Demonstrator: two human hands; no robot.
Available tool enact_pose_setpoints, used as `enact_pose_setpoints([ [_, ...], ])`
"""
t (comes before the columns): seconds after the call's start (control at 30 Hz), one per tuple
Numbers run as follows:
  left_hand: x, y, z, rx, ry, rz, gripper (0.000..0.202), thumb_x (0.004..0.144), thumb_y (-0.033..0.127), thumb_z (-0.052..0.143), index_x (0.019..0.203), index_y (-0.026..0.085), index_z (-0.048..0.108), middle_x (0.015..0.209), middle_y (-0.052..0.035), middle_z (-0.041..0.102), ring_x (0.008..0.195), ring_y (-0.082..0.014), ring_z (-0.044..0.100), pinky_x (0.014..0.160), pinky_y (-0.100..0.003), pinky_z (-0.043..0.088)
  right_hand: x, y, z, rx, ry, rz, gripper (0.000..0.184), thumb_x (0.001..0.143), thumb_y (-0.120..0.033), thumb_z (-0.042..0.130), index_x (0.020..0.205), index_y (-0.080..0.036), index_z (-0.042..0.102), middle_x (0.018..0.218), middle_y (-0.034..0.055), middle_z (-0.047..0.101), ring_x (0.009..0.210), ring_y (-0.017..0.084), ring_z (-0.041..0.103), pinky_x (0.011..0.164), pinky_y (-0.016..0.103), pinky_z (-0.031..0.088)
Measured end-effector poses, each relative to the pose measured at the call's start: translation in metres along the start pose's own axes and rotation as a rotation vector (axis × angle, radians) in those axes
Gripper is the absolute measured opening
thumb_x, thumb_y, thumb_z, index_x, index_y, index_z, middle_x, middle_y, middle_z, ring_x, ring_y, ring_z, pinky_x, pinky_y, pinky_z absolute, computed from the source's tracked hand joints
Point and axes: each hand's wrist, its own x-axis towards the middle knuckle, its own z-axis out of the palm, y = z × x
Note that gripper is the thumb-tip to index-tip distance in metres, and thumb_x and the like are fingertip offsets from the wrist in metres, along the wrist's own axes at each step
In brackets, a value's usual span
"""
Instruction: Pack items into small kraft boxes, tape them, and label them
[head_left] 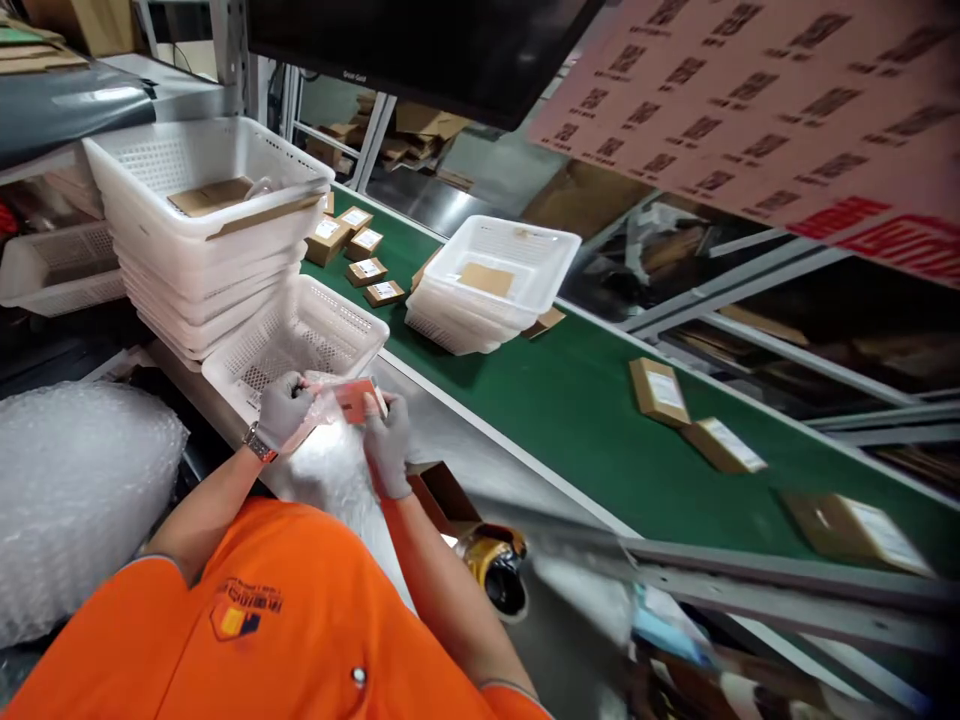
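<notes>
This is a packing station in a warehouse or shipping centre. A long green conveyor belt [570, 400] runs past the work place, carrying small cardboard parcels [658, 390] with white address labels stuck on top. White plastic baskets [202, 215] stand stacked beside the belt, and more of them sit on it. A big roll of bubble wrap [75, 490] lies at the left, a roll of packing tape [499, 570] near the desk edge, and metal shelving [750, 290] holds flattened cardboard behind.
</notes>
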Motion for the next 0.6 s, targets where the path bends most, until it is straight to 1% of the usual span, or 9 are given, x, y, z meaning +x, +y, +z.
enact_pose_setpoints([
  [0.07,-0.002,-0.002,0.003,0.053,0.030,0.030,0.030,0.093,0.031,0.080,0.071,0.023,0.062,0.065,0.0036,0.062,0.065,-0.0145,0.054,0.065,-0.026,0.042,-0.009,-0.002,0.002,-0.035,0.104,-0.074,0.047,0.103,-0.073,0.064,0.112,-0.027,0.062,0.108,0.0081,0.075,0.102,0.028,0.070,0.093,0.043,0.062],
  [0.13,-0.004,-0.005,0.007,0.089,0.045,0.055,0.028,0.097,0.030,0.078,0.074,0.023,0.063,0.067,0.0030,0.064,0.067,-0.0157,0.058,0.068,-0.026,0.043,-0.020,-0.002,0.008,-0.031,0.173,-0.134,0.044,0.109,-0.071,0.055,0.114,-0.028,0.059,0.110,0.0088,0.072,0.104,0.028,0.070,0.096,0.044,0.061],
  [0.2,-0.006,-0.007,0.012,0.114,0.044,0.079,0.029,0.101,0.029,0.076,0.075,0.024,0.064,0.067,0.0021,0.065,0.068,-0.0168,0.061,0.069,-0.027,0.044,-0.028,0.001,0.015,-0.002,0.188,-0.128,0.042,0.113,-0.069,0.046,0.113,-0.029,0.057,0.110,0.0083,0.071,0.103,0.027,0.070,0.096,0.042,0.061],
  [0.27,-0.007,-0.008,0.015,0.122,0.057,0.098,0.032,0.105,0.030,0.073,0.075,0.024,0.064,0.068,0.0011,0.066,0.069,-0.0172,0.061,0.070,-0.028,0.045,-0.032,0.006,0.020,0.019,0.083,-0.093,0.039,0.111,-0.067,0.048,0.112,-0.029,0.056,0.106,0.0071,0.071,0.098,0.026,0.070,0.091,0.041,0.062],
  [0.33,-0.007,-0.009,0.017,0.124,0.094,0.108,0.034,0.107,0.032,0.070,0.075,0.024,0.063,0.068,0.0009,0.066,0.069,-0.0170,0.061,0.070,-0.028,0.044,-0.034,0.011,0.022,0.000,-0.104,-0.087,0.037,0.104,-0.064,0.060,0.111,-0.028,0.057,0.102,0.0063,0.073,0.092,0.026,0.072,0.087,0.040,0.062],
  [0.4,-0.007,-0.011,0.017,0.140,0.125,0.119,0.033,0.106,0.032,0.071,0.075,0.024,0.062,0.068,0.0009,0.065,0.068,-0.0168,0.060,0.069,-0.028,0.042,-0.033,0.015,0.019,-0.076,-0.265,-0.118,0.034,0.097,-0.058,0.069,0.109,-0.027,0.060,0.098,0.0063,0.076,0.089,0.026,0.073,0.084,0.040,0.062],
  [0.43,-0.007,-0.012,0.017,0.157,0.128,0.129,0.032,0.105,0.031,0.072,0.076,0.024,0.063,0.069,0.0007,0.066,0.068,-0.0169,0.060,0.069,-0.029,0.042,-0.031,0.015,0.016,-0.127,-0.315,-0.134,0.032,0.095,-0.055,0.069,0.108,-0.027,0.062,0.097,0.0064,0.077,0.087,0.026,0.074,0.083,0.040,0.062],
  [0.53,-0.008,-0.017,0.014,0.229,0.098,0.169,0.025,0.102,0.029,0.076,0.079,0.024,0.069,0.073,-0.0018,0.070,0.069,-0.0181,0.062,0.069,-0.029,0.040,-0.022,0.012,0.007,-0.218,-0.368,-0.157,0.027,0.094,-0.051,0.069,0.106,-0.027,0.066,0.094,0.0058,0.077,0.083,0.025,0.075,0.080,0.039,0.060],
  [0.6,-0.010,-0.022,0.012,0.288,0.099,0.181,0.020,0.101,0.029,0.079,0.082,0.024,0.073,0.075,-0.0035,0.073,0.070,-0.0191,0.063,0.068,-0.030,0.038,-0.013,0.009,0.003,-0.155,-0.367,-0.090,0.030,0.091,-0.055,0.074,0.103,-0.028,0.067,0.092,0.0046,0.077,0.081,0.025,0.074,0.076,0.038,0.061],
])
